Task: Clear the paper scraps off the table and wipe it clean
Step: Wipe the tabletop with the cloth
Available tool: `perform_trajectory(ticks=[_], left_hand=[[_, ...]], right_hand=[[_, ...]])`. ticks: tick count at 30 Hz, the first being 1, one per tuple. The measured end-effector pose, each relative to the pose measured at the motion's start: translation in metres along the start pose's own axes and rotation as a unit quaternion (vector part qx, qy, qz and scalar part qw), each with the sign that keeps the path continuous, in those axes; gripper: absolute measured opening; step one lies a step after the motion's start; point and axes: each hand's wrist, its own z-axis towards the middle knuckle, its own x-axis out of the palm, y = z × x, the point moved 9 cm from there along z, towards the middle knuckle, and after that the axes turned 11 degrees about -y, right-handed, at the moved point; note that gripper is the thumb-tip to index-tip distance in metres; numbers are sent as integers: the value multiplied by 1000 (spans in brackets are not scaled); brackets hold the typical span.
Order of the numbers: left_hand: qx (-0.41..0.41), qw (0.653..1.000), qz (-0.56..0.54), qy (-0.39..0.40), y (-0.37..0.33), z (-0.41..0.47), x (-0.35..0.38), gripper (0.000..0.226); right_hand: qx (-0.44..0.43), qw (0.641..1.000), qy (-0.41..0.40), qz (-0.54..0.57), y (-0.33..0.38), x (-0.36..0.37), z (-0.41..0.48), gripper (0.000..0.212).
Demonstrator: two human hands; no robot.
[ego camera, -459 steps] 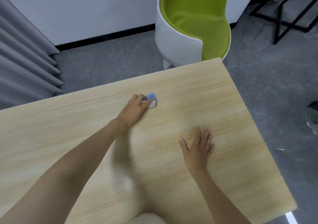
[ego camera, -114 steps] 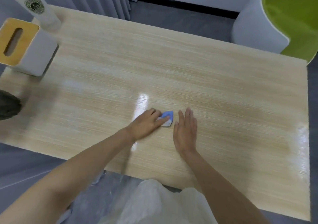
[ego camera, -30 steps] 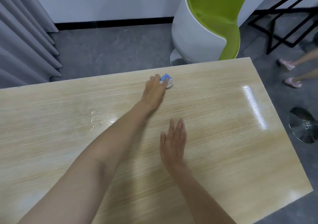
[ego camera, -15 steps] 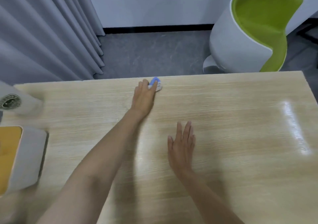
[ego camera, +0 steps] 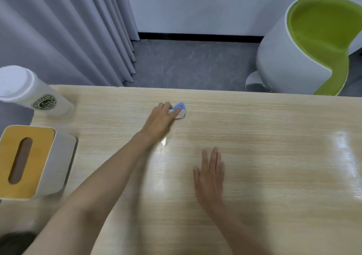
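Where the left grip (ego camera: 159, 121) holds it, the cloth (ego camera: 179, 110) is mostly hidden.

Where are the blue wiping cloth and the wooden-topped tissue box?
blue wiping cloth (ego camera: 179, 107), head view, exposed blue corner.
white tissue box with wooden top (ego camera: 38, 162), head view, wooden top beside the slot.

Grey pleated curtains (ego camera: 58, 29) at left, white wall (ego camera: 195, 3) — black skirting (ego camera: 195, 37), grey floor (ego camera: 186, 64), white-and-green tub chair (ego camera: 293, 58)

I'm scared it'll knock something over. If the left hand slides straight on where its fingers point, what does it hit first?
Probably nothing: past the left hand and cloth comes only table, then its far edge.
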Motion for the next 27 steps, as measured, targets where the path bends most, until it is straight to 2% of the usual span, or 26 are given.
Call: perform_trajectory(ticks=[1,2,4,5,6,7,8,9,11,12,13,15,17,18,19,20,22,23,24,25,26,27], left_hand=[[-106,994,-9,-37,33,0,-15,38],[-234,970,-17,-68,67,-9,-30,27],[-426,892,-36,-146,114,-32,-49,26],[-479,861,-59,-164,118,-38,-50,26],[-475,865,-46,-155,110,-37,-50,27],[-399,909,-12,-120,90,-28,-42,33],[-284,956,-1,-74,60,-20,-30,43],[-163,986,-3,-38,33,-20,-20,53],[25,999,-14,17,14,-31,-14,61],[59,998,-2,32,25,-33,-17,63],[36,999,19,26,43,-33,-24,63],[-110,992,60,-29,90,-32,-44,58],[-279,956,61,-64,106,-40,-51,53],[-308,948,54,-66,95,-42,-48,51],[-293,953,39,-61,73,-42,-43,50],[-238,970,20,-46,48,-40,-32,50],[-28,1000,-11,5,-7,-49,-16,58],[65,997,-10,30,-18,-55,-17,60],[92,995,-3,36,-12,-57,-20,56],[49,998,14,21,7,-54,-26,43],[-60,998,1,-28,36,-49,-41,27],[-193,978,-6,-78,67,-51,-54,23]], right_hand=[[4,1000,1,3,0,1,1,57],[4,1000,2,5,-1,1,2,56],[-3,1000,3,0,-2,3,2,56],[-4,1000,2,-4,-2,3,2,56],[-2,1000,2,-4,-2,3,1,56],[3,1000,2,-3,-2,4,1,56],[8,1000,1,-3,-1,4,0,56],[9,1000,3,-2,-1,4,0,56],[7,1000,6,1,-1,5,1,56],[5,1000,7,3,-3,4,2,56],[2,1000,9,5,-3,3,2,57],[0,1000,21,9,-2,4,2,60],[8,999,38,21,-1,7,-1,62],[12,999,39,24,0,8,-2,63],[13,999,36,25,1,8,-1,63],[14,999,32,26,2,6,-1,63],[13,999,41,26,0,6,-1,64],[11,998,48,26,-1,6,-1,65],[8,998,52,26,-1,5,-1,65],[6,998,53,28,-1,4,-1,66],[4,998,56,30,-1,3,0,66],[3,998,62,30,-1,3,0,66]])
